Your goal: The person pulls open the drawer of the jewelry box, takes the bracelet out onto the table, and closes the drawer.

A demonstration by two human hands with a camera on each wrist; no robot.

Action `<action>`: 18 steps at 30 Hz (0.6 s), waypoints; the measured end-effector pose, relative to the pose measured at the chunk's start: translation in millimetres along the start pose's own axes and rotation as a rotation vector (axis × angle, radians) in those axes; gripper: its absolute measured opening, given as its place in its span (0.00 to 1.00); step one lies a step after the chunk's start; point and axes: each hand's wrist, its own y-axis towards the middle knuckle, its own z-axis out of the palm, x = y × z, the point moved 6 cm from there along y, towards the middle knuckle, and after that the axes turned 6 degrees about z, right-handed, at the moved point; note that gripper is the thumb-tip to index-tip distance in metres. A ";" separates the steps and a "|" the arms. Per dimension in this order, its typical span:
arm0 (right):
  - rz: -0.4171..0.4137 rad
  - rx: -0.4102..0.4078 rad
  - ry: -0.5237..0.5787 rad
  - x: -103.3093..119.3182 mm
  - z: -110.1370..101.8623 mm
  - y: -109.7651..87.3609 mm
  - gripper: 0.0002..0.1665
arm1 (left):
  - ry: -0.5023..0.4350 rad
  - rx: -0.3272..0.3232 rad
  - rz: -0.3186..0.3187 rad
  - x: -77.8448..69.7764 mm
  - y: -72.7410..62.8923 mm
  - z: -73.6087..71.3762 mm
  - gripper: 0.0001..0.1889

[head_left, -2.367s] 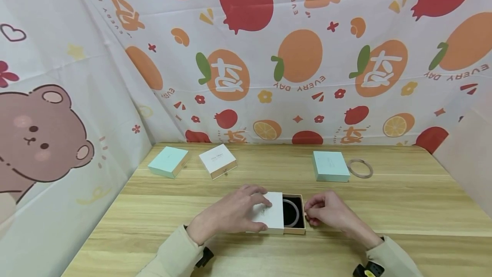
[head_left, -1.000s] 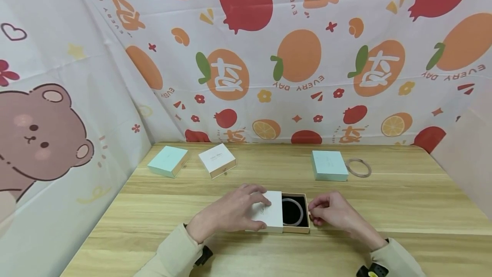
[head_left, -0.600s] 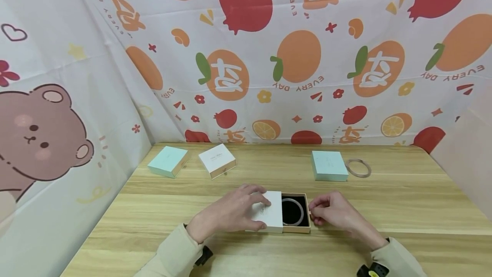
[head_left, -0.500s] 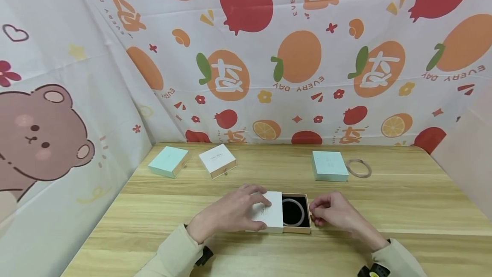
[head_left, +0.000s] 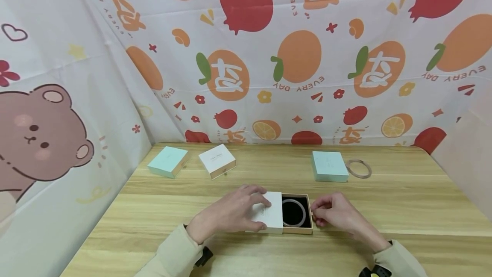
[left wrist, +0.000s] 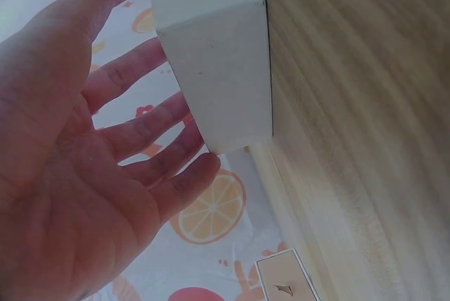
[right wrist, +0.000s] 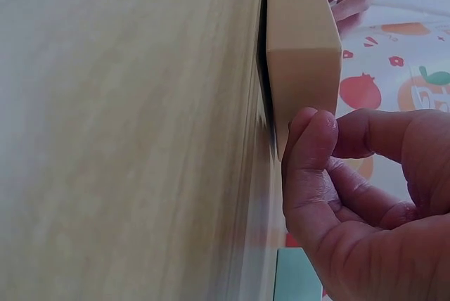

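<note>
In the head view, my left hand (head_left: 234, 210) holds the white sleeve (head_left: 274, 221) of a drawer-style jewelry box on the table, thumb at its near side and fingers over its top and far side. The drawer (head_left: 297, 231), tan with a black lining, is partly slid out to the right. In it lies a pale bangle (head_left: 304, 215), its left edge covered by the sleeve. My right hand (head_left: 334, 212) pinches a small pull tab at the drawer's right end, mostly hidden by the fingertips. The right wrist view shows these fingertips against the tan drawer end (right wrist: 304, 55).
Farther back on the wooden table (head_left: 153, 243) sit a mint box (head_left: 168, 161) and a white box (head_left: 217, 160) at left. Another mint box (head_left: 330, 166) stands at right, beside a loose bangle (head_left: 361, 177). A fruit-print cloth (head_left: 300, 54) hangs behind.
My right hand has drawn the drawer a little farther right, so more of the bangle and the black lining shows. The left hand and the sleeve have stayed in place.
</note>
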 end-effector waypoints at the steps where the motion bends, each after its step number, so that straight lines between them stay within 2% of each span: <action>1: 0.001 -0.002 -0.002 -0.2 0.1 -0.2 0.09 | 0.000 0.000 -0.001 -0.1 -0.2 0.1 0.24; 18: -0.006 0.000 0.015 -1.8 -1.6 -0.9 0.10 | 0.003 0.001 0.001 -1.3 0.4 -0.6 0.24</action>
